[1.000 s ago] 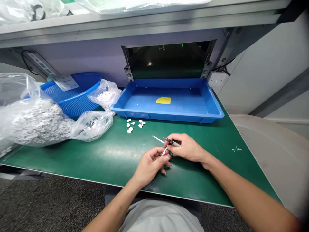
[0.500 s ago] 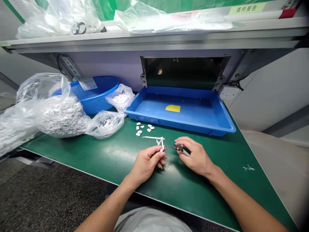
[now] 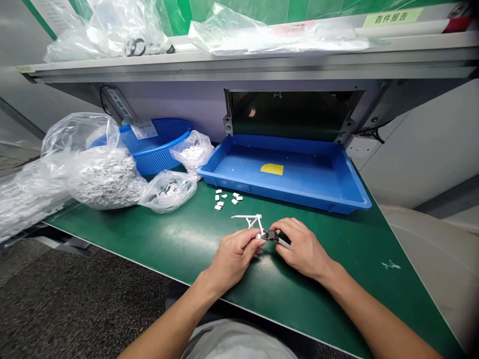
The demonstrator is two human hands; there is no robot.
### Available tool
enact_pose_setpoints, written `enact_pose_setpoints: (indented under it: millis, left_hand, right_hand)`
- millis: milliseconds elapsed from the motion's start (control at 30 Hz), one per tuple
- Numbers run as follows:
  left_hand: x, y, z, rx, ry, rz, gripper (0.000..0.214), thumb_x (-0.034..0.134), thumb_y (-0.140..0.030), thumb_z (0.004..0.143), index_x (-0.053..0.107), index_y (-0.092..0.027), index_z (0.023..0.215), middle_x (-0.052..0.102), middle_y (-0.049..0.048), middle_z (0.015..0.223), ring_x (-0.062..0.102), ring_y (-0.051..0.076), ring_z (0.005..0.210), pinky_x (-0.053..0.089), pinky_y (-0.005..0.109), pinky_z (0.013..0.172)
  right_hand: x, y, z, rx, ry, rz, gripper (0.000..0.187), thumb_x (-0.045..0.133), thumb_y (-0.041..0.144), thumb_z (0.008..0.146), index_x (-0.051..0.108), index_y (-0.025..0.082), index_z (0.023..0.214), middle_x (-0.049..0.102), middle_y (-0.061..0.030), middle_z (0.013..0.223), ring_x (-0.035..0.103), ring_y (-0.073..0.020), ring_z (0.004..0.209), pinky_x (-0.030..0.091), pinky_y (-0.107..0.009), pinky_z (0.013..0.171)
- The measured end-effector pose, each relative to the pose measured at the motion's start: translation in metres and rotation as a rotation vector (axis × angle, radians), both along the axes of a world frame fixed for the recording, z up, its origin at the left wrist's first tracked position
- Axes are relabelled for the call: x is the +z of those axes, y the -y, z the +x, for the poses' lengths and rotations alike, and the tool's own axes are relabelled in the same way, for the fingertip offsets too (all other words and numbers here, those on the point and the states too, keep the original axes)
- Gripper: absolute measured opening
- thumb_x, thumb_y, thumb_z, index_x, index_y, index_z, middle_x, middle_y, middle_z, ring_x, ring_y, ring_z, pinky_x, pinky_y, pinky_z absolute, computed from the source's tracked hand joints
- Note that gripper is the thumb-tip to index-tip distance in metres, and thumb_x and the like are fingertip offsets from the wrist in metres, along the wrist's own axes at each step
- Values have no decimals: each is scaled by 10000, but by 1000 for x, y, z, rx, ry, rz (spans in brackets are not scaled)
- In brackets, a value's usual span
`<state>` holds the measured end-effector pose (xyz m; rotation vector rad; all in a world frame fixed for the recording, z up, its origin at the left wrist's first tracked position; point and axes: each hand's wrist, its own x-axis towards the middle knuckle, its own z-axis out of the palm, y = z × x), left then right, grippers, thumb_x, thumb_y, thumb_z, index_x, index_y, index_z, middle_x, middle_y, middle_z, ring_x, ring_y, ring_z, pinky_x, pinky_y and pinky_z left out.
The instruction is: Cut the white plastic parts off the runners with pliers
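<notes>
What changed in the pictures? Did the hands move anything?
The right hand pulled the small dark-tipped cutters away from the white plastic runner, then brought them back to it. The left hand kept hold of the runner and turned it. The blue tray, the small white pieces and the bag of white pieces stayed put.

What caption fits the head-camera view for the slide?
Left hand holds a white runner to small cutters in the right hand, over a green bench mat.

Factory workstation: green bench mat (image 3: 359, 249), blue parts tray (image 3: 284, 198), bagged parts (image 3: 107, 179).
</notes>
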<state>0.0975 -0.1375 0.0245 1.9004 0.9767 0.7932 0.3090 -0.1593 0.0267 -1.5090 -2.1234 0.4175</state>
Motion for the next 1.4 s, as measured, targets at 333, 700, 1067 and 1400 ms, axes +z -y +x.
enact_pose_setpoints:
  millis: [333, 700, 1067, 1400]
  left_hand:
    - [-7, 0, 1, -1, -1, 64, 170, 482, -261, 987, 635, -190, 1010, 675, 6, 798, 634, 118, 664, 473, 202, 654]
    - [-15, -19, -5, -202, -61, -130, 277, 501, -319, 969, 660, -182, 1149, 695, 31, 851, 658, 133, 678, 519, 207, 664]
    - [57, -194, -108, 410, -122, 207, 284, 616, -374, 864, 700, -164, 1035, 652, 10, 686, 592, 130, 526, 477, 221, 575]
    - [58, -229, -133, 326, 143, 136, 425, 553, -511, 875, 672, -133, 1028, 594, 26, 699, 514, 114, 508, 414, 191, 441]
  right_hand:
    - [-4, 0, -1, 2, 119, -19, 161, 578, 130, 804, 611, 214, 938, 632, -25, 876, 521, -185, 811, 400, -303, 776]
    - [7, -14, 28, -110, 166, -179, 118, 562, 225, 820, 657, 231, 890, 649, -6, 829, 584, -166, 761, 403, -266, 699]
    - [-12, -18, 18, -81, 413, 66, 437, 593, 328, 788, 619, 252, 1218, 529, -99, 1340, 432, -361, 1273, 319, -563, 1067]
    - [-6, -81, -81, -82, -13, -188, 194, 503, 283, 921, 686, 221, 902, 673, -41, 954, 648, -179, 835, 487, -298, 798]
